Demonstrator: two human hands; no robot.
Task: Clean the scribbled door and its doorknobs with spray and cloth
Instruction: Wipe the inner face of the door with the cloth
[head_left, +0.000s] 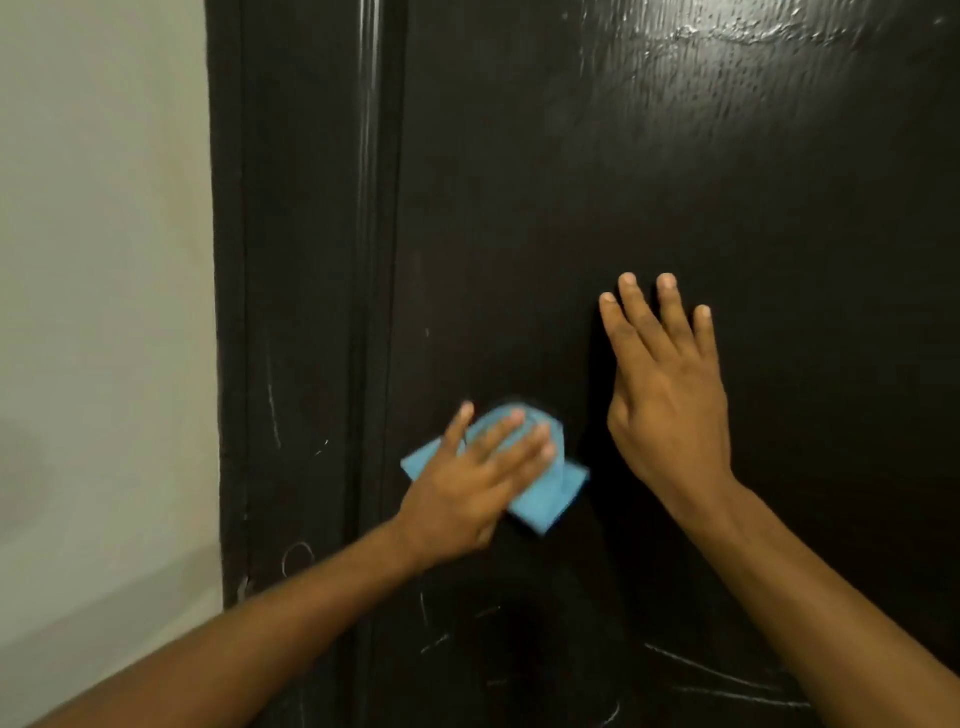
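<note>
Two bare forearms come in from the bottom edge, 7 and 5 o'clock. Left hand (470, 483) lies flat, fingers spread and extended, palm pressing a blue cloth (540, 483) against the door (675, 182). Not a pinch or fist: hand open, cloth trapped under palm and fingers. Cloth is folded and sticks out past the fingertips toward 1 o'clock and 4 o'clock of the hand, with a small corner showing at 10 o'clock. Cloth edges slightly blurred.

Right hand (670, 395) is at 2 o'clock of the cloth, just beside it, not touching it. Also open, four fingers straight and pointing to 12, palm toward the door; seems to rest flat on the panel, holds nothing. Thumb tucked along the left side of the hand.

Door is dark, glossy, fills most of the view. White scribbles (727, 680) sit below the hands at 5–6 o'clock of the frame, more faint strokes around 6 o'clock under the left wrist. Panel above the hands looks free of marks, glare at 1 o'clock.

Door frame (291, 312), same dark colour, runs vertically at 9 o'clock of the cloth, with chalky marks and a small loop low on it. Pale wall (104, 260) beyond, far left.
</note>
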